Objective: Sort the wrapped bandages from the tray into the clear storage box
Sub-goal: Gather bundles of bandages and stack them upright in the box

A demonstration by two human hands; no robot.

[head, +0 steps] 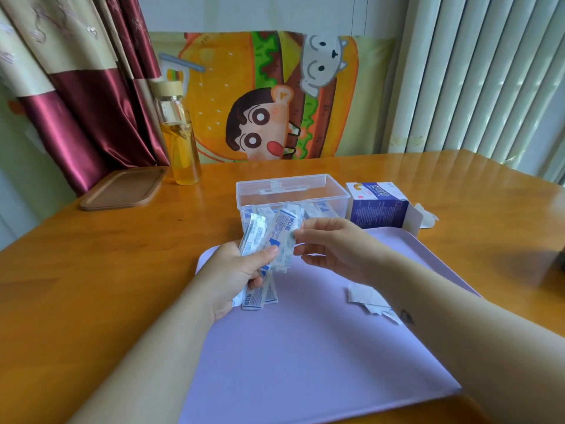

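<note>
My left hand (235, 275) grips a fanned bundle of wrapped bandages (269, 240), white with blue print, above the far left corner of the lilac tray (305, 347). My right hand (333, 243) pinches the right edge of one bandage in that bundle. The lower ends of the bundle hang below my left palm, over the tray. Just beyond the hands stands the clear storage box (292, 191), lid off, with several wrapped bandages lying in its bottom.
A blue-and-white bandage carton (380, 206) stands open to the right of the box. Torn white paper scraps (371, 301) lie on the tray's right side. A glass bottle (180, 139) and a brown wooden lid (125, 188) sit at the back left.
</note>
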